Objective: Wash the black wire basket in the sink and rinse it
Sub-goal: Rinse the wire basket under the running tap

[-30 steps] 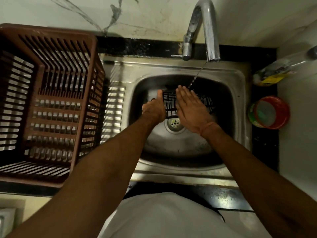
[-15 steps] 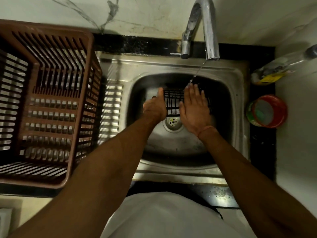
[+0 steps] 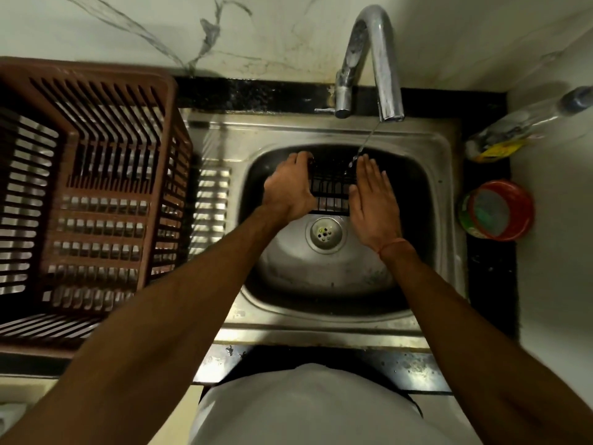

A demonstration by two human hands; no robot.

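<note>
Your left hand [image 3: 288, 187] grips the black wire basket [image 3: 330, 187] in the sink [image 3: 321, 329], right hand [image 3: 372, 200] flat on its other side, w/ tap [image 3: 382, 59] water hitting it.

Steel sink [image 3: 426, 146]: black wire basket [image 3: 330, 187] inside, behind round drain [image 3: 325, 234], between left hand [image 3: 288, 191] and right hand [image 3: 372, 200]. Brown slatted plastic crate [image 3: 96, 187] left; curved metal tap [image 3: 375, 59] behind; red-rimmed round tub [image 3: 497, 210] right.

Left hand [image 3: 288, 187] seemingly curled, right hand [image 3: 373, 200] flat, fingers [image 3: 365, 168] straight.
</note>
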